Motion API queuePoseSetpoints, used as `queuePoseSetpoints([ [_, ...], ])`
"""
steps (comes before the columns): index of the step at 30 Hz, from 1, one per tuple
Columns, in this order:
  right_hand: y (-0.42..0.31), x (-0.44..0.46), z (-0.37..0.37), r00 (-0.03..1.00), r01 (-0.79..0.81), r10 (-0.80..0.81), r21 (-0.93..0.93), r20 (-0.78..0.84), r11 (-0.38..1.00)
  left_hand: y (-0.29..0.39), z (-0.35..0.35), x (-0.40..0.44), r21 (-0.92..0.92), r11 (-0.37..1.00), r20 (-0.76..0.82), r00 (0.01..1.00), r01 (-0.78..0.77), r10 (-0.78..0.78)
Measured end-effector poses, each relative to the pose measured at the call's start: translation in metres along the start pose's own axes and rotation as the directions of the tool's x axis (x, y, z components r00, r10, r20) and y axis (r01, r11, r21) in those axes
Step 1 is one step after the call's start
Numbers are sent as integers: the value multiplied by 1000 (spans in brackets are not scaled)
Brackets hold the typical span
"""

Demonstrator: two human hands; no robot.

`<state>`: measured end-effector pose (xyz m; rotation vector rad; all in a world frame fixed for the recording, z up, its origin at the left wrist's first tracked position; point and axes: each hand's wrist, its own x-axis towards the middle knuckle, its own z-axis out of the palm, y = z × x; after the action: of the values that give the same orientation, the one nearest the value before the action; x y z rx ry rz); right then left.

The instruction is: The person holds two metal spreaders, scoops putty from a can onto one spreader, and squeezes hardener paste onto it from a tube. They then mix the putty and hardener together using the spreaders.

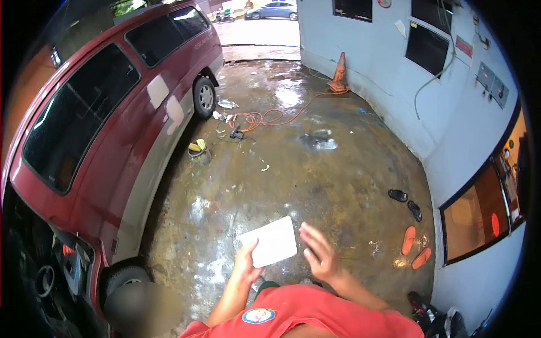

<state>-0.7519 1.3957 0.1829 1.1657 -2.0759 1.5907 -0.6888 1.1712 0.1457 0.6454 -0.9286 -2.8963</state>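
Note:
A flat white rectangular panel (271, 242) with rounded corners is held in front of my body. My left hand (245, 262) grips its left edge, thumb on top and the other fingers hidden underneath. Just right of the panel, my right hand (319, 252) is raised with its fingers stretched out. A small gap separates it from the panel, and it holds nothing. To the left stands a dark red van (107, 135) with pale patches on its side.
A bucket (200, 155) with a yellow item stands beside the van. Near it lie a power tool (236, 133) and a coiled orange cord (262, 119). A traffic cone (339, 76) stands by the wall. Orange slippers (409, 240) and black footwear (398, 195) lie right on the wet floor.

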Motion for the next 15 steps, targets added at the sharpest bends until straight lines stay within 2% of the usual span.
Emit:
queuePoseSetpoints([
  [1, -5, -4, -5, 995, 62, -61, -12, 75, 998, 5, -1, 3, -17, 1000, 15, 1000, -21, 21],
  [2, 0, -4, -7, 993, 85, -86, 13, 78, 996, 7, -3, 5, -30, 999, 30, 999, -42, 43],
  [4, 7, -4, -8, 989, 120, -124, 60, 75, 991, 2, -1, -5, 73, 997, 67, 997, 28, -33],
  [5, 9, 0, -13, 996, -86, 85, 50, 30, 995, -2, 0, -11, 125, 990, 82, 994, 67, -78],
  [6, 20, 10, -14, 988, -155, 154, 150, 13, 976, -10, 3, -16, 127, 992, 82, 996, 27, -38],
  [8, 34, 4, -12, 925, -372, 370, 382, 80, 846, -27, 16, -20, 136, 989, 87, 995, -63, 51],
  [9, 31, -4, -7, 915, -380, 392, 530, 94, 759, -33, 18, -12, 187, 970, 3, 987, -158, 160],
  [10, 18, -7, 2, 904, -379, 412, 660, 114, 648, -38, 20, -1, 318, 886, 35, 938, -338, 345],
  [11, -1, -12, 6, 891, -392, 433, 717, 138, 576, -51, 25, 3, 421, 810, -41, 884, -408, 466],
  [12, 3, -22, 20, 925, -339, 365, 655, 103, 675, -58, 44, -1, 523, 722, -103, 807, -453, 581],
  [13, 0, -20, 18, 955, -287, 281, 536, 94, 794, -63, 50, -2, 550, 692, -9, 825, -467, 565],
  [14, -3, -18, 15, 976, -216, 194, 404, 95, 889, -85, 10, 23, 660, 529, 194, 801, -534, 567],
  [15, -8, -12, 10, 983, -181, 171, 361, 61, 915, -87, 13, 21, 612, 565, 265, 816, -554, 513],
])
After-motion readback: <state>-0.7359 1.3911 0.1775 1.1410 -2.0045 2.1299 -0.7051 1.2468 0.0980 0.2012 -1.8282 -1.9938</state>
